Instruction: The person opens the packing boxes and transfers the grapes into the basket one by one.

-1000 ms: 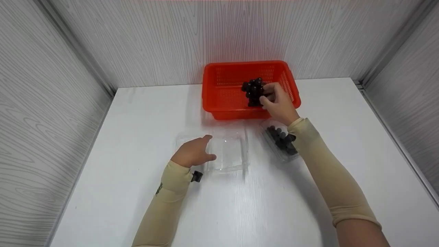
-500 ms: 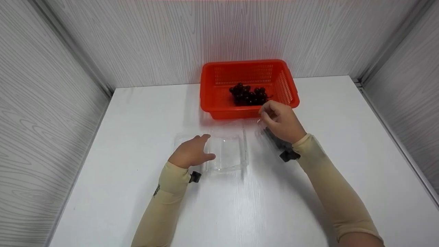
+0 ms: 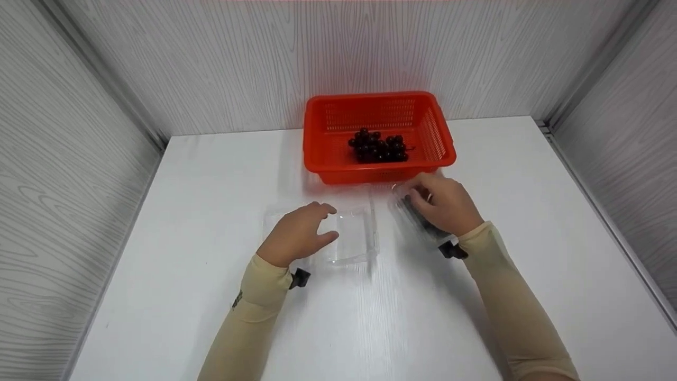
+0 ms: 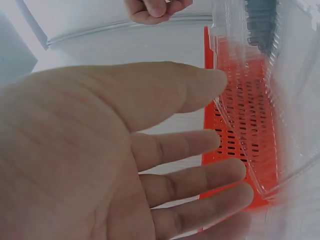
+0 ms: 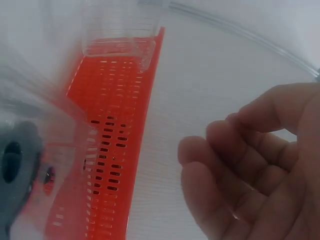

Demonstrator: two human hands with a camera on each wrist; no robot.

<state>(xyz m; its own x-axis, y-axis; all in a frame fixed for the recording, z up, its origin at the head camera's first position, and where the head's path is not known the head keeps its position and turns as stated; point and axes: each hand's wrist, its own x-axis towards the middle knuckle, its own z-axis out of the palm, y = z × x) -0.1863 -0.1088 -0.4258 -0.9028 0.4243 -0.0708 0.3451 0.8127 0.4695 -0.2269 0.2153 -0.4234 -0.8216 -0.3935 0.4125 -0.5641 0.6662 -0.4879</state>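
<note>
In the head view my left hand (image 3: 297,234) is held over an empty clear plastic box (image 3: 353,235), its thumb and fingers spread apart. The left wrist view shows the fingers straight, with nothing in them. My right hand (image 3: 443,203) is above a second clear plastic box (image 3: 400,211) that has dark round fruit (image 3: 423,219) in it, partly hidden by the hand. Its fingers bend loosely and hold nothing in the right wrist view. A bunch of dark grapes (image 3: 378,146) lies in the red plastic basket (image 3: 370,169) behind both boxes.
The basket and boxes stand on a white table (image 3: 211,185). Pale wood-grain panels (image 3: 222,63) rise at the back and on both sides. The basket's rear rim is close to the back panel.
My right hand has let go of the grape bunch, which now lies in the red basket, and has drawn back and down to the filled box. My left hand has barely moved.
</note>
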